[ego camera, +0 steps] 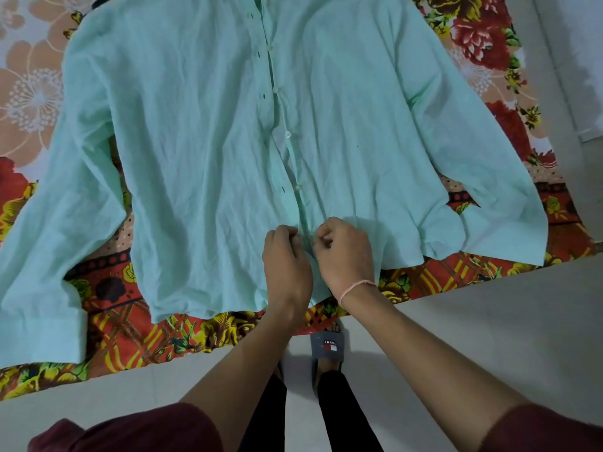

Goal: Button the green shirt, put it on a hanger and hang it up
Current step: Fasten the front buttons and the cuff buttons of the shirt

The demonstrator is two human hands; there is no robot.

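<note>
As the green shirt (202, 141) lies flat, left hand (285, 256), right hand (346, 252), fingers (321, 238) pinching placket (295, 164)

My green shirt (202, 141) is lying face up and spread flat on the bed (130, 331), with its collar away from me and its hem toward me near the bed's edge. It is pale mint, long-sleeved and creased, and both sleeves are spreading out to the sides. The white buttons (287, 134) are showing just beside their dark buttonholes (263, 96), unfastened. My left hand (287, 259) and right hand (346, 252) are pinching the front strip near the hem.
</note>
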